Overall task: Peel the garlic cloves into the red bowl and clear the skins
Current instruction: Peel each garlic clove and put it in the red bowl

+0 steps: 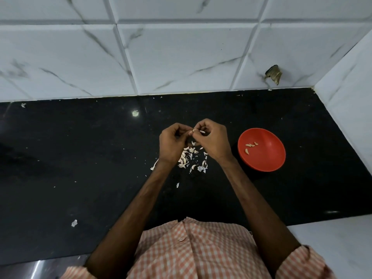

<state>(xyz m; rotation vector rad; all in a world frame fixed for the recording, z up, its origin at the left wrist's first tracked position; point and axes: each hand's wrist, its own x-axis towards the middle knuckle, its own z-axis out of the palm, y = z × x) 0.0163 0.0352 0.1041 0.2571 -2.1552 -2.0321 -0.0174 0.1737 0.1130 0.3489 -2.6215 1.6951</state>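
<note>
The person stands at a black polished countertop (80, 158) backed by a wall of white marble-patterned tiles (181, 57). Both hands are raised just above the counter and meet at the fingertips. The right hand (213, 139) has its fingers curled and pinches a pale garlic clove (199, 131), which lies roughly level between the two hands. The left hand (172, 141), fingers also curled inward, pinches the clove's left end with thumb and fingertip. How much skin is left on the clove is too small to tell.

Directly below the hands, partly hidden by the left wrist, lies a loose pile of garlic cloves and skins (191, 160) on the counter. A few scraps sit apart from it: one skin flake (177, 185) just toward the person, and a larger skin scrap (74, 223) well off to the left near the counter's front edge.

The red bowl (267, 158) stands on the counter to the right of the right hand, near it but not touching. Inside, on its left half, are a few peeled cloves (250, 145).

A dark chipped hole (273, 74) breaks the tile wall above the bowl, near the corner. At the bottom of the view is the person's orange-and-white checked shirt (191, 252), short-sleeved.
</note>
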